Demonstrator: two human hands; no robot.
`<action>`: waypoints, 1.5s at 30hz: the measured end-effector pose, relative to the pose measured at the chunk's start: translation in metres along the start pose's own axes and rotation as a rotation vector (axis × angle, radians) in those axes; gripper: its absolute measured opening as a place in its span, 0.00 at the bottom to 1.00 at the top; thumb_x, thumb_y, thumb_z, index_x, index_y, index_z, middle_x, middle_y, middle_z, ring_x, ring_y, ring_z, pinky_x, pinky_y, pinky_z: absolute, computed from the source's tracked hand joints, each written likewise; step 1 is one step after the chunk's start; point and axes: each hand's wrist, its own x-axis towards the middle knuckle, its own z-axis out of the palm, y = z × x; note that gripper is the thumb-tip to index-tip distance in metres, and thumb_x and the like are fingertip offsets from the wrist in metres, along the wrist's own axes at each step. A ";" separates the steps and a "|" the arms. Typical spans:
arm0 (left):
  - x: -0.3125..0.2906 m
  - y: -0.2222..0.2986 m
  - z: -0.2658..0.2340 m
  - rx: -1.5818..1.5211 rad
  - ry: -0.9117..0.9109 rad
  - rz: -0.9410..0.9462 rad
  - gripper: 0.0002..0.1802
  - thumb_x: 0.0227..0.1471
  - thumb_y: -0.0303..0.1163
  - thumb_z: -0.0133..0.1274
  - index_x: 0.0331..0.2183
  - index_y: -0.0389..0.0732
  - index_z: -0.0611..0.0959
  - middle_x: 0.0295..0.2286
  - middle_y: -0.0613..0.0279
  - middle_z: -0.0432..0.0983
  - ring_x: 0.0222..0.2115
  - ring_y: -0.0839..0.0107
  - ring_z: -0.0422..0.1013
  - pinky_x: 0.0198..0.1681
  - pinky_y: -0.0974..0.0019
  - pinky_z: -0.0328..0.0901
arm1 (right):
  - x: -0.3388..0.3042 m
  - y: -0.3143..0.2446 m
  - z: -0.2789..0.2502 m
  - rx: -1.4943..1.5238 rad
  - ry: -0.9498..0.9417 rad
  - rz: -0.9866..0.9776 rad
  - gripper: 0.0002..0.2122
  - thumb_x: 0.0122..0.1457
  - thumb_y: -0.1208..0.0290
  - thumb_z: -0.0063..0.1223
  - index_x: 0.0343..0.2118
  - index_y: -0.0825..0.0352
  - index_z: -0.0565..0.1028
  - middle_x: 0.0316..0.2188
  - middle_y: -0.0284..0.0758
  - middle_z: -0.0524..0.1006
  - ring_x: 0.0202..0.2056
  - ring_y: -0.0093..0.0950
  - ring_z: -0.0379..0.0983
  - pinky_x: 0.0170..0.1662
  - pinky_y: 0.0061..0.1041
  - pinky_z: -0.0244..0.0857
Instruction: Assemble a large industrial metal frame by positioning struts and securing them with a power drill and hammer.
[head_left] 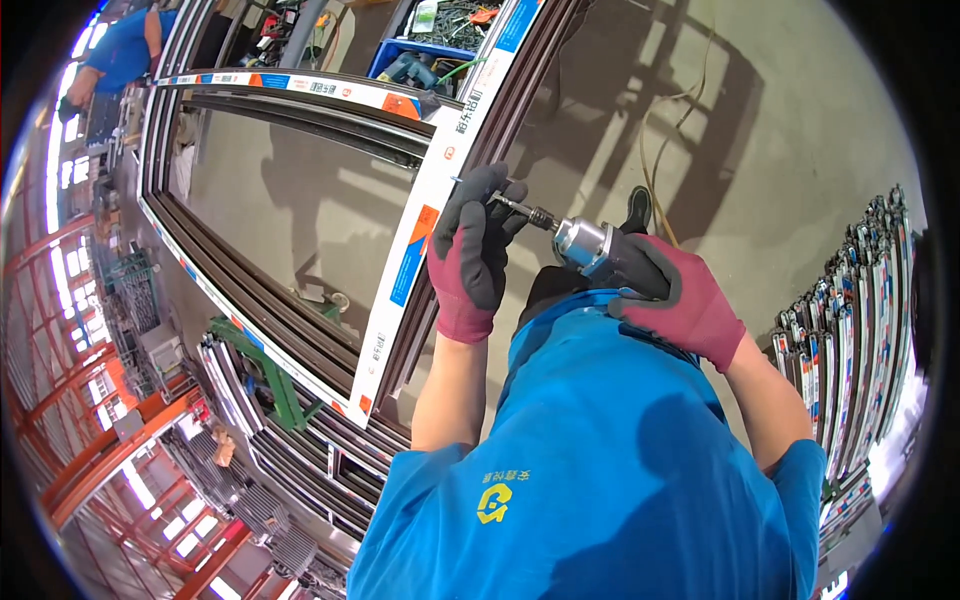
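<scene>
My right hand (pixel 680 295), in a maroon and black work glove, is wrapped round the body of a silver and black power drill (pixel 585 245). The drill's chuck and thin bit point left toward my other hand. My left hand (pixel 470 250), gloved the same, is raised with its fingers curled in at the bit's tip. Whatever small thing they pinch is hidden by the glove. Just beside and below that hand runs the white-filmed rail of a large dark metal frame (pixel 400 265), with blue and orange labels along it.
A blue bin (pixel 405 62) holds a power tool, with screws in a tray behind it. A tan hose (pixel 648 150) lies on the floor. Stacked profiles (pixel 850 320) stand at the right. A green stand (pixel 270 375) is under the frame. Another person (pixel 125 50) works at far left.
</scene>
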 end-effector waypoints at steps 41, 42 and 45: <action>0.049 -0.084 -0.002 0.461 -0.101 0.141 0.20 0.70 0.29 0.48 0.57 0.27 0.78 0.49 0.50 0.80 0.49 0.62 0.80 0.51 0.60 0.78 | 0.058 0.029 -0.066 0.158 -0.291 0.270 0.24 0.56 0.57 0.65 0.49 0.71 0.79 0.34 0.32 0.79 0.38 0.20 0.73 0.43 0.26 0.68; 0.049 -0.084 -0.001 0.460 -0.101 0.139 0.20 0.70 0.29 0.48 0.57 0.27 0.78 0.49 0.50 0.80 0.49 0.62 0.80 0.51 0.60 0.78 | 0.059 0.034 -0.066 0.190 -0.310 0.338 0.24 0.56 0.56 0.64 0.49 0.71 0.79 0.33 0.31 0.78 0.37 0.20 0.72 0.42 0.26 0.67; 0.051 -0.083 0.005 0.410 -0.085 0.107 0.20 0.70 0.28 0.48 0.57 0.27 0.77 0.49 0.50 0.79 0.50 0.62 0.79 0.51 0.59 0.78 | 0.060 0.033 -0.064 0.213 -0.311 0.375 0.24 0.56 0.56 0.65 0.48 0.71 0.79 0.33 0.31 0.78 0.36 0.20 0.72 0.42 0.26 0.67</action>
